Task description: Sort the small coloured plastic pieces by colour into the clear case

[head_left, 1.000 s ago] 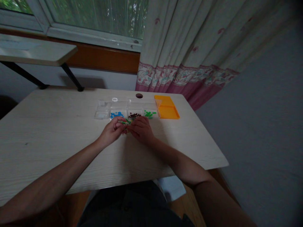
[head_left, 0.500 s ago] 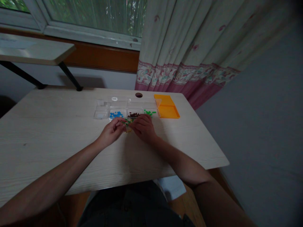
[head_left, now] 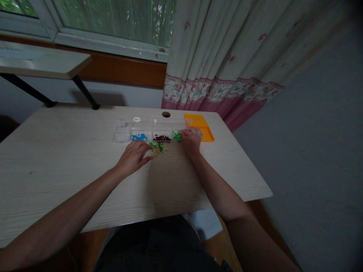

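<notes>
The left hand [head_left: 133, 155], thumb and fingers parted, lies beside mixed green and yellow pieces [head_left: 161, 147] on the counter [head_left: 178, 185]. The right hand [head_left: 192, 139] is at the clear tray's [head_left: 120, 139] green compartment; its grip cannot be told. Brown pieces [head_left: 161, 138] and blue pieces [head_left: 139, 137] fill neighbouring compartments.

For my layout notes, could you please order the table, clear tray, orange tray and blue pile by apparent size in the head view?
Largest to smallest:
table
clear tray
orange tray, partly hidden
blue pile
</notes>
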The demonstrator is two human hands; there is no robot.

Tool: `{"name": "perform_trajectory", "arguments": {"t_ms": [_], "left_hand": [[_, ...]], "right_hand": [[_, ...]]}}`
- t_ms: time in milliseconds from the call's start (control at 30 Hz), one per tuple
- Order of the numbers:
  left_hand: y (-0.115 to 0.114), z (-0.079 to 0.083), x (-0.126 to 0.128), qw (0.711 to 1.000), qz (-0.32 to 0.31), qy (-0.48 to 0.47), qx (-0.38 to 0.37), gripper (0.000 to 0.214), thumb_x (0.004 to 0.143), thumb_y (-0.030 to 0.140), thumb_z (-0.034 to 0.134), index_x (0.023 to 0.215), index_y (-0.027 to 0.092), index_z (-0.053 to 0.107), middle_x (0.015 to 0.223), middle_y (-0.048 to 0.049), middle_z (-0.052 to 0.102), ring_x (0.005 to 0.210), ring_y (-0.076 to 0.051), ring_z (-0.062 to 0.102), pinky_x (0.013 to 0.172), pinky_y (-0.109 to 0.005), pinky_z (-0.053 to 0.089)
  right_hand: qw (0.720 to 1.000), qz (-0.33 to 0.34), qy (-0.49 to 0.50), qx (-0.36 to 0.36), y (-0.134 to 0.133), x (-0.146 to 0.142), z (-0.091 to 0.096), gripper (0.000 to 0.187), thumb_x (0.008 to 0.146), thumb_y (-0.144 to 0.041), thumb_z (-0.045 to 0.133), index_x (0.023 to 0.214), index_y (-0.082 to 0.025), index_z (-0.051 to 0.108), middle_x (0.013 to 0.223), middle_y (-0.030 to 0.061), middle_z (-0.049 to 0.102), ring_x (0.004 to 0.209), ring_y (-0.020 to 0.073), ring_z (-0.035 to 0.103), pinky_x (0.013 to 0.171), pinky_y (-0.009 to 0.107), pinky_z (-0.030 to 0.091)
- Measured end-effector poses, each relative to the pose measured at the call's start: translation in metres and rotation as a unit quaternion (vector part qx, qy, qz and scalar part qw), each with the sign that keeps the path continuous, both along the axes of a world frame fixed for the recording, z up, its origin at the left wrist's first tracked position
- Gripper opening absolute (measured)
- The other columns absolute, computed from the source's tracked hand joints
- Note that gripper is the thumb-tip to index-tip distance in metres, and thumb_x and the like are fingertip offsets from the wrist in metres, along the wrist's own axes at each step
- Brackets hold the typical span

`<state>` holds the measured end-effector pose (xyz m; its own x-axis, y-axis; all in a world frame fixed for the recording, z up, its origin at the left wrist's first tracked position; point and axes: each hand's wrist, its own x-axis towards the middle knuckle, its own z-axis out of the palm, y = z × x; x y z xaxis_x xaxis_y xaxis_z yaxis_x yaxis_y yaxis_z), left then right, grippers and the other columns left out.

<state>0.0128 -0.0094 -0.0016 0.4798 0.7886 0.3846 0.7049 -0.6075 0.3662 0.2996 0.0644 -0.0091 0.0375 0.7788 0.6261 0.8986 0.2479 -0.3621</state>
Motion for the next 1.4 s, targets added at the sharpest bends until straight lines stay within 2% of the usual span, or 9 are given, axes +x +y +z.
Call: {"name": "perform_trajectory", "arguments": {"t_ms": [133,267,367,533,667,800,933,1133,1400], "left_hand": [[0.002,0.003,0.0,0.999,0.024,0.007,0.023,0.032,0.089,0.041,0.062,0.113,0.02,0.063,0.102,-0.0094,0.06,0.101,-0.028,0.053,0.091,-0.043,0.042],[0.005,0.005,-0.005,0.999,0.034,-0.005,0.036,0.028,0.094,0.039,0.053,0.11,0.019,0.065,0.101,-0.0097,0.06,0.1,-0.027,0.053,0.091,-0.042,0.042],[0.008,0.004,-0.011,0.997,0.058,0.003,0.042,0.027,0.096,0.034,0.048,0.108,0.019,0.067,0.097,-0.0097,0.059,0.097,-0.027,0.052,0.089,-0.042,0.042],[0.011,-0.001,-0.018,0.996,0.076,0.004,0.036,0.026,0.094,0.031,0.048,0.106,0.019,0.068,0.098,-0.0095,0.058,0.098,-0.026,0.053,0.09,-0.042,0.043],[0.01,-0.002,-0.017,0.997,0.072,0.023,0.029,0.026,0.093,0.038,0.053,0.106,0.02,0.067,0.099,-0.0089,0.058,0.098,-0.026,0.053,0.09,-0.042,0.043],[0.01,-0.003,-0.015,0.994,0.097,0.039,0.017,0.034,0.088,0.049,0.06,0.106,0.02,0.066,0.1,-0.0089,0.059,0.099,-0.028,0.053,0.09,-0.043,0.043],[0.009,-0.004,-0.011,0.991,0.116,0.059,0.016,0.033,0.088,0.049,0.061,0.102,0.02,0.066,0.097,-0.0091,0.058,0.097,-0.029,0.052,0.088,-0.043,0.043],[0.006,-0.002,-0.005,0.992,0.101,0.068,0.028,0.024,0.092,0.04,0.056,0.1,0.019,0.065,0.098,-0.0096,0.059,0.097,-0.028,0.053,0.086,-0.041,0.043],[0.005,0.004,-0.001,0.991,0.079,0.096,0.049,0.023,0.095,0.035,0.051,0.1,0.018,0.065,0.097,-0.01,0.061,0.095,-0.027,0.053,0.081,-0.04,0.042]], "right_hand": [[1.0,-0.003,0.0,-0.002,0.0,-0.003,-0.001,0.022,0.093,-0.033,0.056,0.096,-0.024,0.077,0.098,0.006,0.069,0.099,0.0234,0.052,0.09,0.039,0.035],[1.0,0.003,0.014,0.001,0.0,-0.002,-0.001,0.023,0.094,-0.034,0.056,0.095,-0.025,0.077,0.098,0.0051,0.069,0.097,0.0224,0.053,0.09,0.038,0.036],[1.0,0.004,0.024,-0.002,0.0,-0.001,-0.002,0.022,0.094,-0.033,0.057,0.095,-0.023,0.077,0.097,0.0051,0.069,0.097,0.0219,0.054,0.09,0.037,0.036],[0.999,-0.001,0.032,-0.02,0.001,-0.002,-0.002,0.022,0.094,-0.031,0.057,0.094,-0.022,0.076,0.097,0.0055,0.07,0.099,0.0213,0.055,0.091,0.036,0.037],[0.999,0.003,0.031,-0.022,0.001,-0.002,-0.002,0.023,0.095,-0.033,0.057,0.093,-0.021,0.076,0.097,0.0057,0.07,0.097,0.0207,0.055,0.091,0.035,0.036],[1.0,0.007,0.024,-0.013,0.0,-0.003,-0.004,0.025,0.095,-0.034,0.055,0.093,-0.021,0.076,0.097,0.0057,0.07,0.099,0.0209,0.054,0.092,0.036,0.035],[0.999,0.018,0.027,-0.014,-0.001,-0.005,-0.003,0.025,0.095,-0.032,0.054,0.093,-0.022,0.076,0.098,0.006,0.07,0.099,0.0216,0.053,0.092,0.037,0.034],[0.999,0.029,0.026,-0.007,-0.002,-0.006,-0.004,0.023,0.094,-0.031,0.055,0.091,-0.022,0.076,0.098,0.0057,0.07,0.099,0.022,0.053,0.092,0.037,0.035],[0.999,0.04,0.015,0.018,-0.007,-0.005,-0.004,0.023,0.095,-0.034,0.055,0.093,-0.023,0.075,0.095,0.0048,0.07,0.095,0.021,0.055,0.09,0.037,0.038]]}}
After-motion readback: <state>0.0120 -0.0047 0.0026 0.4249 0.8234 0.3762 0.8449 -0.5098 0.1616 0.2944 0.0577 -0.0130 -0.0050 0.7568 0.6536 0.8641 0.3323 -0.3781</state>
